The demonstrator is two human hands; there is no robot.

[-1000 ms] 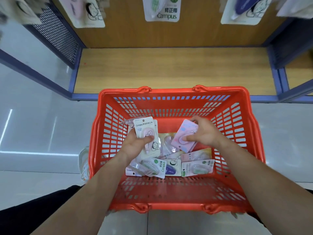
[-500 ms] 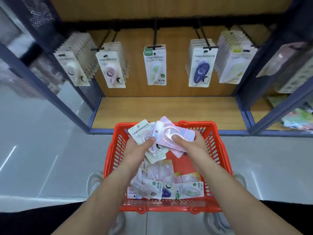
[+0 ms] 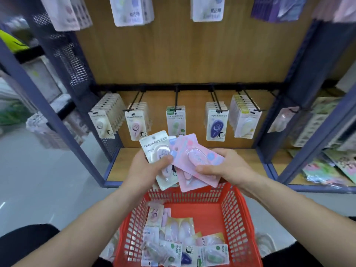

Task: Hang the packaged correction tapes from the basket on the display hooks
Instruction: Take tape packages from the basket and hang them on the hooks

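Observation:
My left hand (image 3: 146, 166) grips a white Campus correction tape pack (image 3: 157, 149), thumb across its front. My right hand (image 3: 227, 168) pinches pink correction tape packs (image 3: 192, 151), fanned beside the white one. Both hands are raised above the far rim of the red basket (image 3: 237, 218), which holds several more packs (image 3: 179, 241). Ahead, black display hooks (image 3: 176, 99) stick out from a rail, each carrying a row of packs: cream, pink (image 3: 135, 126), green (image 3: 175, 122), purple (image 3: 216, 124) and yellow (image 3: 244, 122).
The wooden shelf base (image 3: 123, 166) lies under the hooks, framed by blue posts (image 3: 44, 105). More packs (image 3: 131, 10) hang on an upper row. A neighbouring bay at right holds other stationery (image 3: 327, 170). Grey floor spreads to the left.
Both hands lifted their packs out of the basket and up toward the hooks. My view tilted upward, so the hook row and upper row came into sight.

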